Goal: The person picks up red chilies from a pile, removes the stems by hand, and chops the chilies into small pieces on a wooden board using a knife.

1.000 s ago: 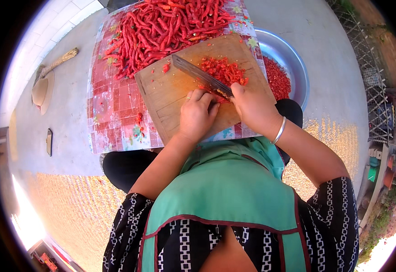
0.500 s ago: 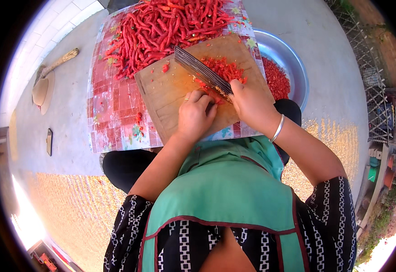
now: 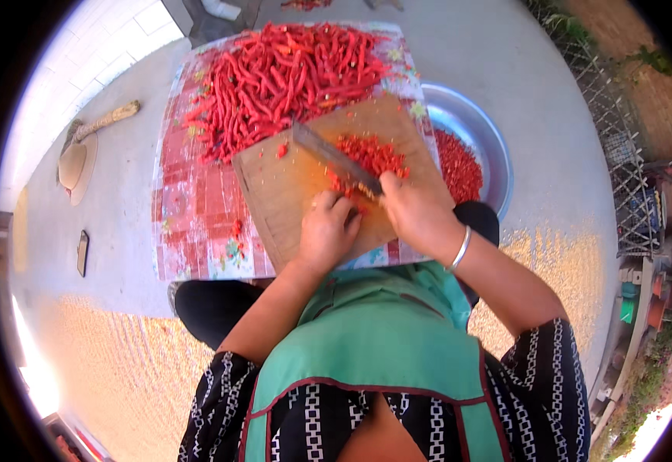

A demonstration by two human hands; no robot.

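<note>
The scene slides lower, chopping seemingly unbroken: mid-frame, fingers of the right hand [image 3: 420,219] clasp a long grey metal knife [image 3: 326,152]; the left hand [image 3: 325,231] curls, hold unclear, by chopped red chillies [image 3: 374,154].

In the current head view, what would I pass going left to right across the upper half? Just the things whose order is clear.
Hat → pile of whole red peppers → metal basin → lattice fence.
</note>
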